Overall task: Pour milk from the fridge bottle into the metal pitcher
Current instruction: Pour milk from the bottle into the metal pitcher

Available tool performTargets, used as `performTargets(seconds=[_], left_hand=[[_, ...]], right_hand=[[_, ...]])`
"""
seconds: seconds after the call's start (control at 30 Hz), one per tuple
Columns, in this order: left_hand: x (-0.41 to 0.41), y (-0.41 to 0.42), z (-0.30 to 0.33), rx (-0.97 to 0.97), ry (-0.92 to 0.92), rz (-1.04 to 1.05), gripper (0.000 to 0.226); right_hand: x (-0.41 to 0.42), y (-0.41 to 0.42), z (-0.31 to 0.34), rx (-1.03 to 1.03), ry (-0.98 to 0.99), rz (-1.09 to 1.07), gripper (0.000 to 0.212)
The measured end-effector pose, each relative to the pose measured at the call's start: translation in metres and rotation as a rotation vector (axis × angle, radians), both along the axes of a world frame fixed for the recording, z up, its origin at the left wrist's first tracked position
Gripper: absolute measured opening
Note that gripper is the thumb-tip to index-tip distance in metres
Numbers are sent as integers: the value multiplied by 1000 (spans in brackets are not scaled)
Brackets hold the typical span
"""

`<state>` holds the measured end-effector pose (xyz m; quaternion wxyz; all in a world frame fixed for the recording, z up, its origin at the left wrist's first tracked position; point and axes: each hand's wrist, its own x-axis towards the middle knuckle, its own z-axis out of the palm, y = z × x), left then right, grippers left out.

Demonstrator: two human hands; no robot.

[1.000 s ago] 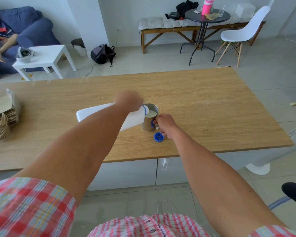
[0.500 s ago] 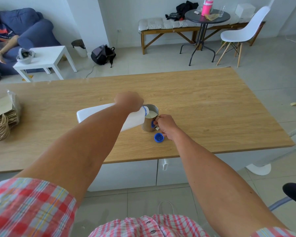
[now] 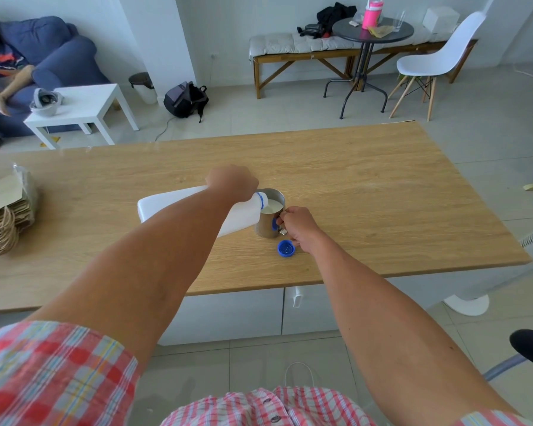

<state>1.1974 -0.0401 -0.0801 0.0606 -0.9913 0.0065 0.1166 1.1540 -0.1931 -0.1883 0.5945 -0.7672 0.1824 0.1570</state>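
Observation:
A white plastic milk bottle (image 3: 166, 206) lies tipped almost level over the wooden table (image 3: 382, 186), its blue-ringed mouth resting over the rim of the metal pitcher (image 3: 266, 229). My left hand (image 3: 233, 181) grips the bottle near its neck from above. White milk (image 3: 272, 206) fills much of the pitcher. My right hand (image 3: 296, 224) holds the pitcher's handle on its right side. The blue bottle cap (image 3: 286, 249) lies upside down on the table just in front of the pitcher.
Paper bags with rope handles (image 3: 3, 216) lie at the table's left edge. Beyond the table are a white side table (image 3: 83, 109), a backpack (image 3: 185, 99), a bench, a round black table (image 3: 373, 32) and a white chair (image 3: 437, 59). A person sits on the blue sofa.
The bottle stays tipped at the pitcher and both hands hold still; the milk level in the pitcher looks slightly higher.

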Motion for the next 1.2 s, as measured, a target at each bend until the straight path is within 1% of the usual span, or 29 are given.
performTargets(seconds=[1.0,1.2], left_hand=[[0,-2,3,8,3,14,25],[-2,-1,5,-18,12,25,25]], right_hand=[[0,0,-1,0,7,-1,23],[1,-1,-2,-8,12,6,22]])
